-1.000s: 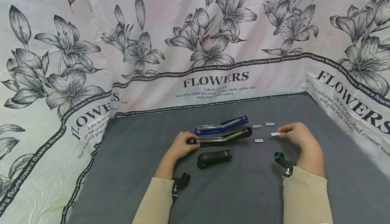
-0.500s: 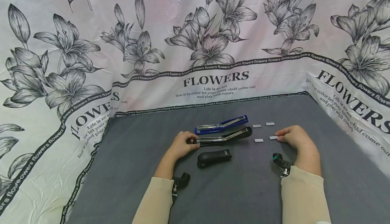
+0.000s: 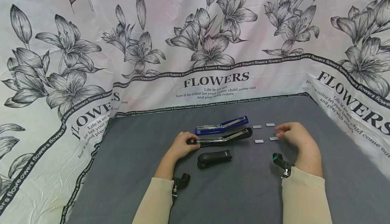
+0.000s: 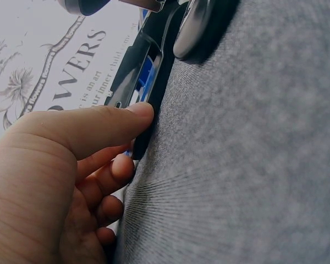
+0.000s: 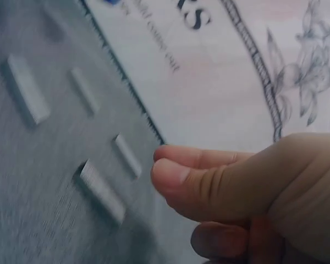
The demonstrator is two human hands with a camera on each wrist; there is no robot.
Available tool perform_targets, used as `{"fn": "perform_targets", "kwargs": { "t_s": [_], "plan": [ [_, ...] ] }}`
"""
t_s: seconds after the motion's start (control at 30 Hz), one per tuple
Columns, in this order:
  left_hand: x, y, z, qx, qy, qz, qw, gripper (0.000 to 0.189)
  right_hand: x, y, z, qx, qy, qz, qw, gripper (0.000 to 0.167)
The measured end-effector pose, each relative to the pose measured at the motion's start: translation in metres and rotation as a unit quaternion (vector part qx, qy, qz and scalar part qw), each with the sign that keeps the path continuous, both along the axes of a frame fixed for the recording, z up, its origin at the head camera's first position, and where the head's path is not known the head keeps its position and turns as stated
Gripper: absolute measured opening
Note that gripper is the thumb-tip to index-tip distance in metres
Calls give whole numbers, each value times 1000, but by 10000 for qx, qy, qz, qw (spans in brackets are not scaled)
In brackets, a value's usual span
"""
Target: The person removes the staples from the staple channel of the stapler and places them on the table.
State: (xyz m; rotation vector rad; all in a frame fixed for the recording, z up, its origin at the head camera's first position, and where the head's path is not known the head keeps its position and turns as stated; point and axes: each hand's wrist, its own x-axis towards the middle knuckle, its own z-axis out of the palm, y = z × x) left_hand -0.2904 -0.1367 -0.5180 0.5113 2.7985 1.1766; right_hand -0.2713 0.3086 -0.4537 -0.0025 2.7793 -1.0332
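Note:
My left hand (image 3: 182, 145) pinches the near-left end of a black stapler (image 3: 242, 134) that lies opened out flat, its metal tray showing. In the left wrist view the thumb (image 4: 118, 124) presses on that end. Just behind it lies a blue stapler (image 3: 210, 128), opened the same way. A third stapler (image 3: 214, 158), black and folded closed, sits in front. To the right, several small silver staple strips lie on the cloth in two rows. My right hand (image 3: 297, 136) hovers beside the front-right staple strip (image 3: 274, 138), fingers apart from it and holding nothing.
Grey cloth (image 3: 237, 193) covers the table. A white curtain (image 3: 152, 95) printed with flowers and lettering rises along the back and both sides. Each wrist bears a small black camera (image 3: 281, 161).
My right hand lowered a staple strip toward me onto the cloth, let it go, and lifted slightly away. The left hand keeps its hold on the black stapler.

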Motion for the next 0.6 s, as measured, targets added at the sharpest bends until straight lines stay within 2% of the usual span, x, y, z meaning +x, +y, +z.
{"fn": "perform_targets", "kwargs": {
  "t_s": [0.27, 0.43, 0.6],
  "plan": [
    [1, 0, 0, 3, 16, -4, 10000, 24, -1, -30, 28, -220, 169, 300, 9992, 36],
    [1, 0, 0, -13, 29, -13, 10000, 24, -2, -46, 38, -280, 245, 442, 9983, 36],
    [1, 0, 1, -28, 18, -2, 10000, 24, -1, -62, 43, -336, 48, 650, 9973, 39]
  ]
}}
